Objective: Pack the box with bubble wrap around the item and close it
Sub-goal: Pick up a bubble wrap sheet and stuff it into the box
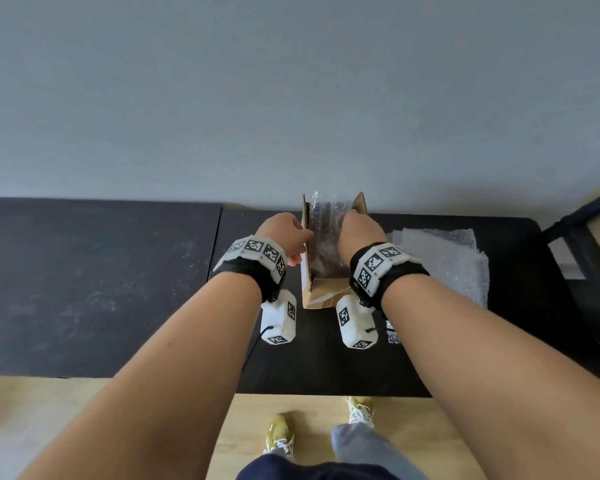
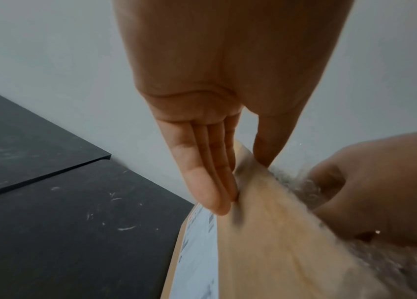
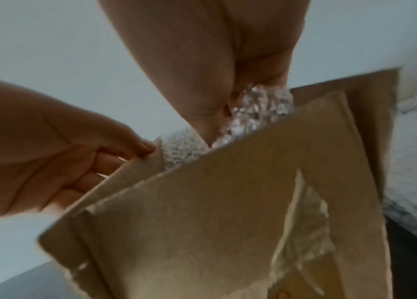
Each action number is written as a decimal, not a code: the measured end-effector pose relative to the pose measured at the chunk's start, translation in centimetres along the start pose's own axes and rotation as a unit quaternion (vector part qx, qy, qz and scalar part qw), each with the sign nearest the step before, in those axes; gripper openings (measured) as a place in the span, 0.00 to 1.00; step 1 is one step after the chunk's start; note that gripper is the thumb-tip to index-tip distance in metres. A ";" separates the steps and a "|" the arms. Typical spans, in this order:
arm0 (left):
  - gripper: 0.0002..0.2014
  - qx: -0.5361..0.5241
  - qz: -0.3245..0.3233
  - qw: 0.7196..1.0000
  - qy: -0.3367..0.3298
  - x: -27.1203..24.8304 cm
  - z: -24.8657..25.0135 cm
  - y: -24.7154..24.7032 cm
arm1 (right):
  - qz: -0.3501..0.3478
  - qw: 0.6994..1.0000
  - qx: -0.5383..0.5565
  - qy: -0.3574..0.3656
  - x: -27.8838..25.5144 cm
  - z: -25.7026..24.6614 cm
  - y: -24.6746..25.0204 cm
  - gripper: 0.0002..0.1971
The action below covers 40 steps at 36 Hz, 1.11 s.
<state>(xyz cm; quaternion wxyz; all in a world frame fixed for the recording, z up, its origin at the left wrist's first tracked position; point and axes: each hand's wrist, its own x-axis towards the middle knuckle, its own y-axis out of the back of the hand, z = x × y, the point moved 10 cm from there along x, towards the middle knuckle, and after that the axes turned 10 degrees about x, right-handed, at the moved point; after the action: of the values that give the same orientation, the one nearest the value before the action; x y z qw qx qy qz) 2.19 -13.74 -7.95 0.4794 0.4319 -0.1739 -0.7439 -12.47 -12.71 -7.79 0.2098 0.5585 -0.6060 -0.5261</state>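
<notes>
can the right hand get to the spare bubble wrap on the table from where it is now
Probably yes. The spare bubble wrap lies on the black table just right of the cardboard box, with nothing between. But the right hand is down inside the box on the bubble wrap there, so it must lift out first.

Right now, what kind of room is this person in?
Probably a plain workroom with a packing bench: a scuffed black table against a bare grey wall, holding a cardboard box and spare bubble wrap.

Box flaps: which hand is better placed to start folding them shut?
Left, probably. The left hand already pinches the box's left flap; the right hand is inside, on the bubble wrap.
</notes>
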 end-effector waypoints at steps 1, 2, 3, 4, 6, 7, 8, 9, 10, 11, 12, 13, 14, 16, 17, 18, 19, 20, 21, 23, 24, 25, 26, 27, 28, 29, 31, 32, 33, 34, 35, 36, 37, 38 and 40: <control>0.11 -0.004 0.000 1.000 0.007 0.1 0.0 0.0 | 0.020 1.000 -0.001 0.010 0.1 -0.2 0.5 0.16; 0.11 -0.007 -0.002 1.000 0.007 0.2 0.0 0.1 | 0.042 0.999 -0.002 0.022 0.3 -0.4 1.0 0.18; 0.11 -0.006 -0.004 1.000 0.010 0.3 0.1 0.1 | 0.065 0.997 -0.002 0.036 0.4 -0.7 1.7 0.20; 0.11 0.000 -0.006 1.000 0.015 0.4 0.1 0.2 | 0.088 0.995 -0.002 0.049 0.6 -1.0 2.3 0.22; 0.06 0.003 -0.007 1.000 0.024 0.4 0.1 0.3 | 0.127 0.989 0.011 0.076 0.6 -1.5 3.7 0.26; 0.05 0.008 -0.009 1.000 0.028 0.5 0.0 0.4 | 0.138 0.986 0.015 0.093 0.5 -1.8 4.2 0.30; 0.04 0.013 -0.010 0.999 0.030 0.7 -0.1 0.4 | 0.146 0.983 0.012 0.112 0.5 -2.2 4.7 0.34; 0.04 0.014 -0.013 0.999 0.035 0.8 -0.2 0.5 | 0.155 0.979 0.002 0.133 0.3 -2.6 5.1 0.36; 0.04 0.010 -0.015 0.999 0.037 0.9 -0.5 0.6 | 0.168 0.973 -0.022 0.154 0.1 -3.0 5.4 0.36; 0.04 -0.001 -0.021 0.999 0.040 0.9 -0.6 0.6 | 0.186 0.965 -0.053 0.179 -0.3 -3.5 5.7 0.33; 0.05 -0.011 -0.027 0.999 0.041 1.0 -0.8 0.5 | 0.210 0.952 -0.085 0.207 -0.7 -4.1 6.0 0.27; 0.05 -0.015 -0.031 0.998 0.043 1.0 -0.8 0.5 | 0.230 0.937 -0.113 0.239 -1.4 -4.8 6.2 0.20; 0.06 -0.014 -0.031 0.998 0.043 1.0 -0.8 0.5 | 0.226 0.927 -0.136 0.268 -1.9 -5.4 6.0 0.13; 0.06 -0.008 -0.031 0.999 0.040 0.9 -0.8 0.5 | 0.163 0.921 -0.171 0.308 -2.4 -6.2 4.4 0.09; 0.05 0.000 -0.028 0.999 0.039 0.8 -0.6 0.5 | 0.117 0.925 -0.186 0.311 -2.4 -6.3 3.3 0.09; 0.05 0.009 -0.023 0.999 0.035 0.8 -0.6 0.6 | 0.081 0.929 -0.200 0.301 -2.4 -6.2 2.4 0.09; 0.05 0.018 -0.017 0.999 0.031 0.7 -0.5 0.6 | 0.054 0.935 -0.211 0.280 -2.3 -5.8 1.7 0.08; 0.05 0.025 -0.009 0.999 0.026 0.7 -0.5 0.7 | 0.035 0.942 -0.216 0.256 -2.1 -5.5 1.2 0.08; 0.06 0.031 -0.002 0.999 0.023 0.6 -0.5 0.7 | 0.018 0.947 -0.219 0.232 -2.0 -5.1 0.7 0.09; 0.06 0.032 0.009 0.999 0.016 0.4 -0.7 0.8 | -0.011 0.956 -0.213 0.200 -1.6 -4.5 -0.3 0.11; 0.06 0.030 0.014 0.999 0.014 0.4 -0.8 0.8 | -0.027 0.961 -0.202 0.186 -1.3 -4.2 -0.9 0.12; 0.06 0.029 0.018 0.999 0.012 0.4 -0.9 0.8 | -0.043 0.966 -0.188 0.172 -1.2 -3.9 -1.4 0.14; 0.06 0.028 0.019 0.999 0.010 0.4 -1.1 0.9 | -0.058 0.970 -0.174 0.158 -1.0 -3.7 -2.0 0.17; 0.06 0.026 0.019 0.999 0.010 0.4 -1.2 0.9 | -0.073 0.973 -0.162 0.149 -0.9 -3.5 -2.6 0.20; 0.05 0.023 0.019 1.000 0.009 0.5 -1.4 0.9 | -0.085 0.974 -0.153 0.144 -0.8 -3.4 -3.1 0.23; 0.05 0.021 0.018 1.000 0.010 0.5 -1.6 1.0 | -0.095 0.975 -0.146 0.139 -0.6 -3.3 -3.6 0.26; 0.05 0.016 0.019 1.000 0.010 0.6 -1.9 0.9 | -0.109 0.976 -0.131 0.134 -0.3 -3.1 -4.3 0.30; 0.05 0.012 0.019 1.000 0.011 0.6 -2.0 0.9 | -0.111 0.977 -0.125 0.134 -0.2 -3.1 -4.5 0.31; 0.05 0.009 0.020 1.000 0.010 0.7 -2.0 0.9 | -0.111 0.977 -0.120 0.135 0.1 -3.2 -4.5 0.32; 0.06 0.006 0.021 1.000 0.008 0.7 -2.0 0.9 | -0.111 0.977 -0.115 0.137 0.3 -3.3 -4.6 0.32; 0.06 0.004 0.021 1.000 0.006 0.8 -2.0 0.9 | -0.115 0.977 -0.111 0.138 0.6 -3.4 -4.7 0.32; 0.06 0.002 0.021 1.000 0.004 0.8 -1.9 0.9 | -0.123 0.977 -0.109 0.136 0.8 -3.4 -4.9 0.31; 0.06 0.001 0.021 1.000 0.002 0.9 -1.8 0.9 | -0.130 0.976 -0.110 0.135 1.0 -3.4 -5.1 0.30; 0.05 0.001 0.023 1.000 0.000 1.0 -1.8 0.9 | -0.133 0.975 -0.112 0.137 1.1 -3.5 -5.4 0.29; 0.03 0.002 0.026 1.000 -0.003 1.1 -1.7 0.9 | -0.120 0.974 -0.128 0.145 1.4 -3.5 -5.7 0.26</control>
<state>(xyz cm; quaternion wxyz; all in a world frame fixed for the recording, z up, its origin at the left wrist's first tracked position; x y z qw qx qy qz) 3.90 -14.85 -8.78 0.4974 0.4261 -0.1884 -0.7318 -7.35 -14.32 -11.93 0.3010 0.6658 -0.4251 -0.5341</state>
